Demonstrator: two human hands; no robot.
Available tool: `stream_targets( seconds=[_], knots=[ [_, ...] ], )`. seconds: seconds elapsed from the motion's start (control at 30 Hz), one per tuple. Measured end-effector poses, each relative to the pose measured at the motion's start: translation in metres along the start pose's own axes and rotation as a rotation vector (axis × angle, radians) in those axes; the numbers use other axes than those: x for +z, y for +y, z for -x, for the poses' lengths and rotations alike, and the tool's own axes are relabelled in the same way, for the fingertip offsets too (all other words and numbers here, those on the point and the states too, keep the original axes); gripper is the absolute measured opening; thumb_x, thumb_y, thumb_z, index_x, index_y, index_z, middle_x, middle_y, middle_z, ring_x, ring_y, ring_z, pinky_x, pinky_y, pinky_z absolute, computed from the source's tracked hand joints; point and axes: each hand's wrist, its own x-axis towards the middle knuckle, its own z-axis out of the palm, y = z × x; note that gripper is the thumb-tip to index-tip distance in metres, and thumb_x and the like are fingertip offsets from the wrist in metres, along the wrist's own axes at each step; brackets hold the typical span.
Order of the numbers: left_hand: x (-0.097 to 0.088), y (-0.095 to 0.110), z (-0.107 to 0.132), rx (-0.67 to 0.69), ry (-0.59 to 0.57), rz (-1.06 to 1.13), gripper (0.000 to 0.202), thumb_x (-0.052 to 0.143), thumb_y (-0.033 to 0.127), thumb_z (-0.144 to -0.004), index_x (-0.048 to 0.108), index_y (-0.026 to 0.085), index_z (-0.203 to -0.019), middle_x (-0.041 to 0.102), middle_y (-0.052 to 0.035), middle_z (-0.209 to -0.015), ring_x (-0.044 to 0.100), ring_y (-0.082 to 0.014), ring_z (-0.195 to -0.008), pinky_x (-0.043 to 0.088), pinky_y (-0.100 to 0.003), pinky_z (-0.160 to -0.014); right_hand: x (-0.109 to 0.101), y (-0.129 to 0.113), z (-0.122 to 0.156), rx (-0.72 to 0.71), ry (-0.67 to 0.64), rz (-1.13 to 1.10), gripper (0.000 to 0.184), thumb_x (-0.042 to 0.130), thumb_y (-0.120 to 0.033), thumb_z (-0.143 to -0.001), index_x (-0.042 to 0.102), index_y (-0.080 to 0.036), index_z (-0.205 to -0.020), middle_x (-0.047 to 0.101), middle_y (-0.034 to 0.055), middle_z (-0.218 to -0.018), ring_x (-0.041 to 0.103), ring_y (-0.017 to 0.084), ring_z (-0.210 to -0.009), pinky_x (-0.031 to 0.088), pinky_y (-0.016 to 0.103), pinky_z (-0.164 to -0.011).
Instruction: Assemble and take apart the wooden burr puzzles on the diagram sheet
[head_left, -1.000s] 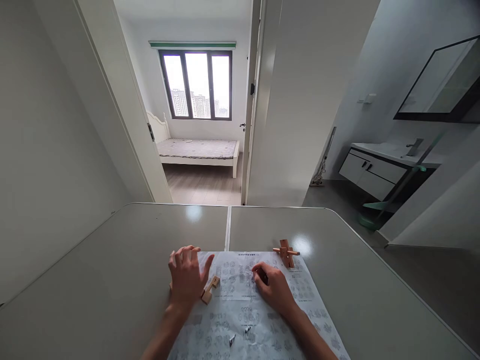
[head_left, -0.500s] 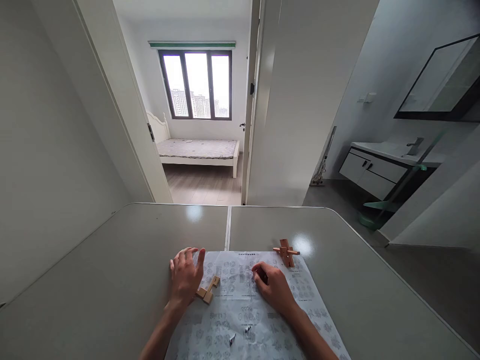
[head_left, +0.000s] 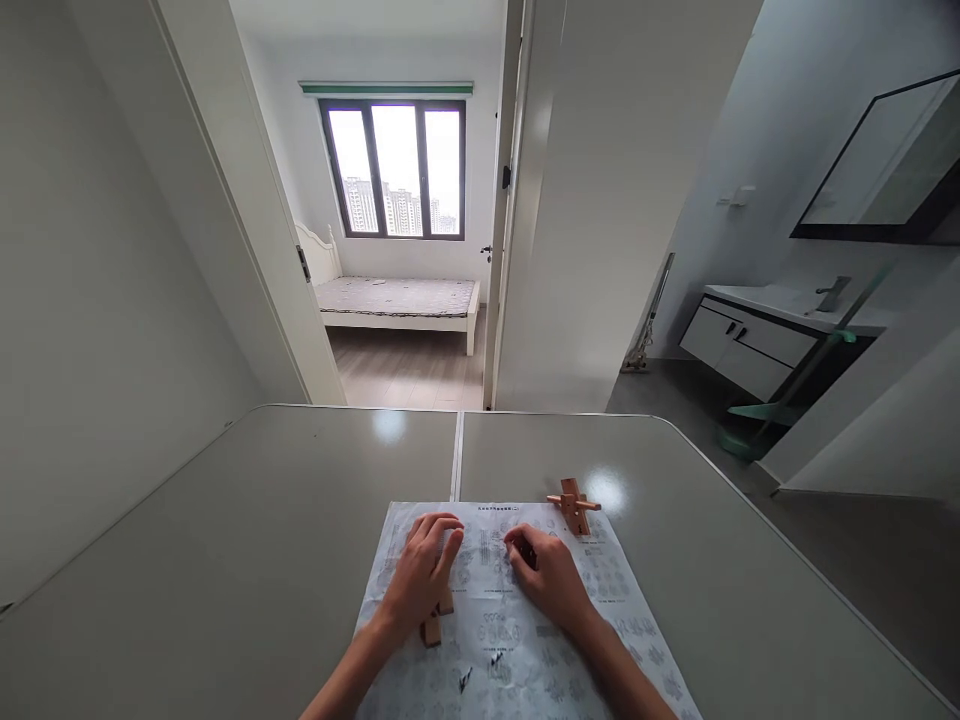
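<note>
My left hand point(head_left: 426, 568) is over the left half of a printed paper sheet point(head_left: 480, 580), fingers extended and thumb apart. Notched wooden blocks point(head_left: 431, 630) show below its palm and wrist; the hand covers the rest, and I cannot tell whether it touches them. My right hand point(head_left: 546, 572) rests on the sheet with its fingers curled in. Whatever may lie inside that curl is hidden. Beyond it, at the sheet's far right corner, stands a cross-shaped assembly of reddish-brown wooden pieces point(head_left: 574, 506), apart from both hands.
The sheet lies on a grey table point(head_left: 225, 560) with a seam down its middle. Two small dark torn spots point(head_left: 466, 679) show on the paper near me. Past the far edge are a doorway, a bed point(head_left: 397, 297) and a washbasin cabinet point(head_left: 750, 340).
My left hand has moved right, from the sheet's left edge to over the paper. The wooden blocks beneath it now sit nearer to me and slightly right. My right hand stays put.
</note>
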Motion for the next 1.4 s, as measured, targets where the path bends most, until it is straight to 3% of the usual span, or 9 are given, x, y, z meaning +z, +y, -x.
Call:
stream_targets(
  seconds=[0.17,0.27,0.37,0.57,0.73,0.87,1.0,1.17,1.4],
  knots=[
    [-0.012,0.011,0.0,0.063,-0.15,0.078,0.022,0.056,0.042,-0.102,0.069,0.027,-0.113,0.071,-0.0068,-0.124,0.064,-0.0253,-0.12,0.054,-0.044,-0.107,0.0,0.001,0.0,-0.006,-0.001,0.003,0.016,0.054,-0.024,-0.096,0.07,-0.023,-0.095,0.075,0.0031,-0.083,0.07,0.022,-0.074,0.051,0.032,-0.07],
    [-0.021,0.017,0.002,0.18,-0.26,0.029,0.039,0.082,0.039,-0.079,0.07,0.029,-0.115,0.07,-0.007,-0.127,0.06,-0.0307,-0.127,0.049,-0.049,-0.113,-0.001,0.0,0.0,-0.016,-0.004,0.005,0.017,0.054,-0.025,-0.096,0.07,-0.022,-0.095,0.076,0.0037,-0.083,0.07,0.022,-0.073,0.051,0.032,-0.07],
    [-0.023,0.02,0.003,0.206,-0.281,-0.012,0.048,0.086,0.029,-0.07,0.07,0.031,-0.115,0.069,-0.0069,-0.129,0.059,-0.0324,-0.129,0.045,-0.052,-0.117,-0.002,-0.001,0.0,-0.021,-0.002,0.01,0.018,0.053,-0.027,-0.097,0.07,-0.023,-0.095,0.076,0.0042,-0.083,0.07,0.023,-0.074,0.052,0.033,-0.069],
    [-0.002,0.023,0.007,0.16,-0.205,0.042,0.035,0.075,0.016,-0.077,0.069,0.03,-0.109,0.072,-0.0049,-0.123,0.061,-0.0289,-0.124,0.05,-0.048,-0.111,-0.001,-0.001,0.001,-0.025,0.003,0.017,0.023,0.051,-0.032,-0.1,0.071,-0.023,-0.093,0.075,0.0052,-0.081,0.069,0.024,-0.072,0.052,0.034,-0.069],
    [0.013,0.022,0.009,0.068,-0.103,0.126,0.012,0.06,0.022,-0.094,0.068,0.027,-0.1,0.073,-0.0054,-0.115,0.063,-0.0261,-0.116,0.053,-0.046,-0.105,-0.001,0.0,0.002,-0.035,-0.009,0.019,0.021,0.052,-0.032,-0.101,0.07,-0.023,-0.095,0.074,0.0044,-0.082,0.068,0.023,-0.072,0.051,0.033,-0.068],
    [0.014,0.022,0.007,0.01,-0.073,0.195,0.018,0.051,0.03,-0.102,0.068,0.026,-0.099,0.072,-0.006,-0.112,0.064,-0.0253,-0.113,0.053,-0.044,-0.103,0.0,-0.005,0.004,-0.067,-0.041,0.019,0.016,0.055,-0.03,-0.1,0.07,-0.023,-0.099,0.073,0.0038,-0.086,0.066,0.021,-0.073,0.051,0.033,-0.069],
    [0.016,0.024,0.008,-0.072,0.0,0.224,0.026,0.046,0.04,-0.105,0.067,0.026,-0.106,0.069,-0.0083,-0.117,0.064,-0.027,-0.116,0.052,-0.047,-0.106,0.001,-0.012,0.007,-0.166,-0.104,0.033,0.009,0.067,-0.029,-0.094,0.069,-0.024,-0.102,0.072,0.0046,-0.096,0.067,0.024,-0.091,0.053,0.036,-0.083],
    [0.022,0.027,0.014,-0.112,0.036,0.284,0.034,0.043,0.05,-0.106,0.066,0.025,-0.116,0.065,-0.01,-0.13,0.059,-0.0283,-0.127,0.048,-0.05,-0.113,0.001,-0.017,0.01,-0.241,-0.173,0.018,0.031,0.081,-0.028,-0.084,0.067,-0.025,-0.112,0.071,0.0071,-0.113,0.065,0.028,-0.108,0.053,0.041,-0.096],
    [0.035,0.025,0.023,-0.212,0.083,0.429,0.057,0.026,0.066,-0.106,0.056,0.028,-0.134,0.047,-0.0105,-0.156,0.039,-0.0286,-0.152,0.034,-0.053,-0.128,0.006,-0.025,0.016,-0.329,-0.288,-0.068,0.092,0.1,-0.047,-0.059,0.06,-0.029,-0.14,0.063,0.011,-0.139,0.058,0.035,-0.13,0.048,0.048,-0.112]
  ],
)
